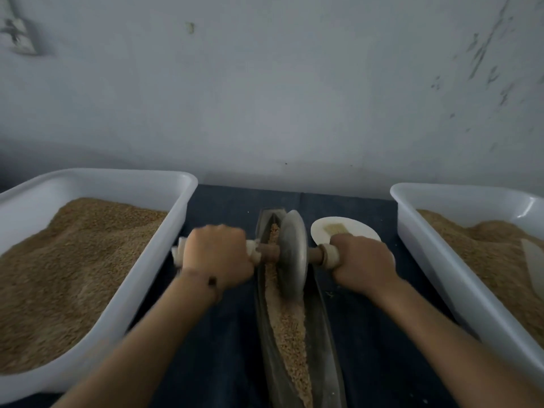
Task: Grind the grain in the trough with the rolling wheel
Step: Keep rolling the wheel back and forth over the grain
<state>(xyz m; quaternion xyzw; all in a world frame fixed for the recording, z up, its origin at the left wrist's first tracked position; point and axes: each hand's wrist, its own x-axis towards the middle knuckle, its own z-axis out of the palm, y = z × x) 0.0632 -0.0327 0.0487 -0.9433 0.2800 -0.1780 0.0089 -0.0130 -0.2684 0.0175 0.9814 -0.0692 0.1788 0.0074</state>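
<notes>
Hands on the rolling wheel (292, 251), standing in the trough (266, 319).
Left hand (219, 256) and right hand (365, 267) each grip 1 cloth-wrapped axle end; grain (290, 331) lines the channel.

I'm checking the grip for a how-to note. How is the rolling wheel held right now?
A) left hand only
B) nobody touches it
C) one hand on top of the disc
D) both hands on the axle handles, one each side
D: the left hand and right hand each grip a wrapped handle either side of the rolling wheel, which stands in the trough.
</notes>
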